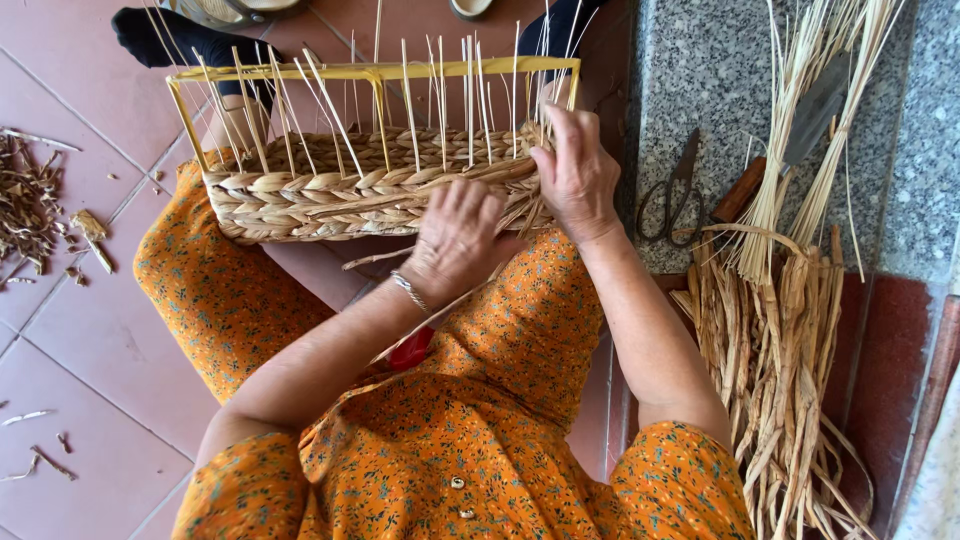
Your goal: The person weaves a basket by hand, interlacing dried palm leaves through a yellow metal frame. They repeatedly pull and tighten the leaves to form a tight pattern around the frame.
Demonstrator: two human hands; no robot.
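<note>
Nearest, on the lap in orange floral cloth: left hand [458, 238], silver bracelet [410, 292] at the wrist, fingers curled onto the braided side of the half-woven basket [370, 190], grasping the weave near its right end. Right hand [578, 170] clamps the basket's right corner, fingers closed around braid and upright stakes; yellow frame [370, 72] tops the stakes. Farther right, on the stone step [700, 60]: scissors [677, 195], a knife [790, 140], a bundle of dried straw [775, 340] against its edge.
</note>
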